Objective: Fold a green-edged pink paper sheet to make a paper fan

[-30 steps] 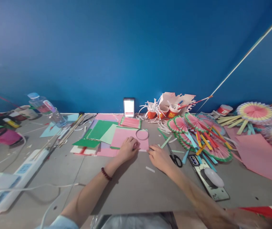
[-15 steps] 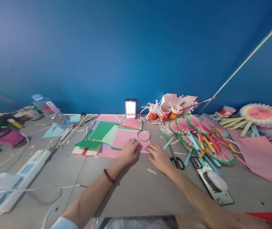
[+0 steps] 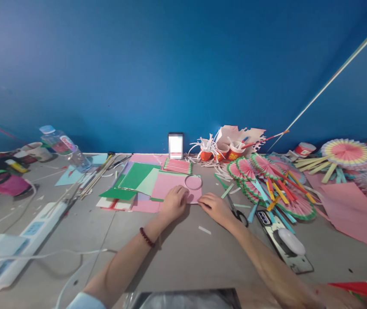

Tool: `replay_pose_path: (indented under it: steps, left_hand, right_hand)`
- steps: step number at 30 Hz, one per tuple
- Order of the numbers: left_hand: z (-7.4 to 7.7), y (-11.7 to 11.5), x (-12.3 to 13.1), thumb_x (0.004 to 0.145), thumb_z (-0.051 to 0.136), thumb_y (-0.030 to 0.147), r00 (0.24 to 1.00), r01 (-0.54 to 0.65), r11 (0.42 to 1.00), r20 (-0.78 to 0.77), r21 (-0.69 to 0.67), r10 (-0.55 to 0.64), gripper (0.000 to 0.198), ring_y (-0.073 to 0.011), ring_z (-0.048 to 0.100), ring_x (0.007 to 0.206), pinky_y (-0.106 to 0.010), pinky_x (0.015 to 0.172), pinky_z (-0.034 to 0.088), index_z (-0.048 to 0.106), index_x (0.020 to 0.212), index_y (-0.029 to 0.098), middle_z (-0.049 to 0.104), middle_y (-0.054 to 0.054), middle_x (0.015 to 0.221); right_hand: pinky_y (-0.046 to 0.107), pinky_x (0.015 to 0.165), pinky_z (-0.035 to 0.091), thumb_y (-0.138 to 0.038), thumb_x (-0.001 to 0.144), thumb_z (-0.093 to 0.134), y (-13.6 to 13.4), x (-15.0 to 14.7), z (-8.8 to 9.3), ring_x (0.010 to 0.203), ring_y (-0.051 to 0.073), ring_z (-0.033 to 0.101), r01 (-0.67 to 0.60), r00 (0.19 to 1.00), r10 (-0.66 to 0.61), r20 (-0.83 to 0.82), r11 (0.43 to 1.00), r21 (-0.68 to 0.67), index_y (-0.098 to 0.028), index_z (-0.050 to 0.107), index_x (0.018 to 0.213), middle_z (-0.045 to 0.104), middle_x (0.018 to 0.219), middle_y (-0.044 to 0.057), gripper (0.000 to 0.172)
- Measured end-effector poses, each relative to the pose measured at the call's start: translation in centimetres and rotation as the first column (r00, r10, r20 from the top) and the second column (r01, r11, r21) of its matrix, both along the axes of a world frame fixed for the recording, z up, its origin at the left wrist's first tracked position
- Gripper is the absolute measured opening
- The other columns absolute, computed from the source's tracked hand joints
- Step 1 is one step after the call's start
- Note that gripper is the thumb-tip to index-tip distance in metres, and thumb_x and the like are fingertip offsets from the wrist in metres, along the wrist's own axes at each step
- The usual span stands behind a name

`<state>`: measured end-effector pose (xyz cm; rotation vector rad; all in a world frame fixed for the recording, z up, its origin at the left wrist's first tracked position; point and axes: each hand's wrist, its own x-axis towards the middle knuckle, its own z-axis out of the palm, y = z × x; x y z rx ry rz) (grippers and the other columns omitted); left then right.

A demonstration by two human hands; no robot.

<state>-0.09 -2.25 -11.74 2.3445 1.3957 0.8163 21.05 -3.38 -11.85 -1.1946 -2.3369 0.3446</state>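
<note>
At the pink sheet point(image 3: 167, 183), left hand point(image 3: 174, 202) and right hand point(image 3: 215, 208) rest (scissors point(image 3: 236, 210) beside).

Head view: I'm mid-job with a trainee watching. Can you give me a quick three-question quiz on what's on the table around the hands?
1. True or false: the left hand rests on the pink sheet.
2. Which tool lies right beside the right hand, partly covered by it? A) scissors B) a stapler C) a hammer
3. Fill in: the bead bracelet sits on the ___ wrist.

Key: 1 true; 2 A; 3 left.
</note>
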Motion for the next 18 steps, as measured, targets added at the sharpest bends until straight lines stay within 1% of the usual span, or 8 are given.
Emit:
replay_pose_path:
  steps: [3,5,8,10,13,14,16,18]
  left_hand:
    - [0.8,-1.0,0.4,0.087,0.048,0.021,0.992,-0.014,0.999,0.122,-0.033,0.018,0.017,-0.0202,0.059,0.086,-0.031,0.076,0.045,0.063,0.096,0.021,0.066,-0.007,0.093]
    - [1.0,-1.8,1.0,0.088,0.050,0.026,0.980,-0.011,0.992,0.194,-0.127,0.035,0.018,-0.0173,0.058,0.072,-0.028,0.068,0.043,0.066,0.092,0.021,0.067,-0.005,0.084]
    - [1.0,-2.8,2.1,0.088,0.053,0.037,0.935,0.113,0.942,0.355,-0.316,0.007,0.027,-0.0137,0.054,0.058,-0.026,0.058,0.039,0.069,0.078,0.019,0.064,-0.003,0.066]
    - [1.0,-3.2,2.8,0.088,0.051,0.049,0.879,0.224,0.834,0.475,-0.504,0.050,0.040,-0.0114,0.050,0.048,-0.025,0.049,0.035,0.068,0.072,0.016,0.061,-0.003,0.057]
    - [1.3,-3.1,3.2,0.083,0.050,0.064,0.798,0.321,0.594,0.548,-0.737,0.249,0.054,-0.0088,0.044,0.037,-0.022,0.037,0.025,0.068,0.079,0.013,0.062,-0.004,0.055]
    - [1.3,-2.9,3.2,0.081,0.052,0.067,0.764,0.333,0.548,0.560,-0.768,0.321,0.056,-0.0086,0.045,0.037,-0.022,0.035,0.023,0.068,0.082,0.013,0.063,-0.004,0.057]
    - [1.3,-2.4,3.0,0.076,0.058,0.067,0.665,0.350,0.523,0.599,-0.777,0.446,0.054,-0.0088,0.049,0.040,-0.020,0.033,0.022,0.066,0.086,0.013,0.065,-0.004,0.063]
    - [1.1,-2.0,2.7,0.074,0.064,0.062,0.544,0.375,0.533,0.646,-0.759,0.536,0.049,-0.0085,0.051,0.042,-0.019,0.032,0.023,0.064,0.084,0.014,0.064,-0.003,0.066]
  right_hand:
    - [0.033,0.085,0.051,-0.013,0.092,0.052,0.0,-0.1,-0.1,0.091,0.019,0.065,0.035,0.999,-0.035,0.002,0.999,-0.023,-0.019,0.071,0.095,0.074,0.093,0.007,0.021]
    - [0.033,0.084,0.051,-0.015,0.093,0.051,0.0,-0.1,-0.2,0.091,0.020,0.065,0.059,0.998,-0.058,0.011,0.998,-0.034,-0.018,0.071,0.094,0.073,0.091,0.007,0.020]
    - [0.032,0.083,0.051,-0.020,0.095,0.048,0.0,0.0,-0.4,0.089,0.020,0.065,0.111,0.993,-0.111,-0.031,0.993,-0.029,-0.018,0.069,0.094,0.071,0.092,0.008,0.021]
    - [0.031,0.079,0.051,-0.021,0.095,0.046,0.1,0.1,-0.6,0.086,0.020,0.065,0.143,0.986,-0.144,-0.086,0.989,-0.024,-0.018,0.067,0.093,0.070,0.091,0.008,0.021]
    - [0.030,0.074,0.051,-0.023,0.095,0.045,0.1,0.1,-0.8,0.081,0.019,0.064,0.168,0.971,-0.170,-0.166,0.985,-0.027,-0.019,0.065,0.092,0.069,0.090,0.007,0.021]
    - [0.030,0.075,0.052,-0.023,0.094,0.044,0.1,0.1,-0.8,0.080,0.019,0.064,0.176,0.966,-0.177,-0.189,0.984,-0.023,-0.020,0.065,0.092,0.069,0.089,0.007,0.021]
    - [0.031,0.077,0.052,-0.023,0.092,0.045,0.1,0.0,-0.8,0.082,0.020,0.065,0.201,0.954,-0.197,-0.224,0.980,-0.005,-0.020,0.064,0.089,0.069,0.089,0.008,0.020]
    - [0.031,0.079,0.052,-0.022,0.091,0.045,0.1,-0.1,-0.7,0.084,0.020,0.065,0.221,0.944,-0.209,-0.255,0.975,0.017,-0.020,0.064,0.087,0.070,0.089,0.008,0.019]
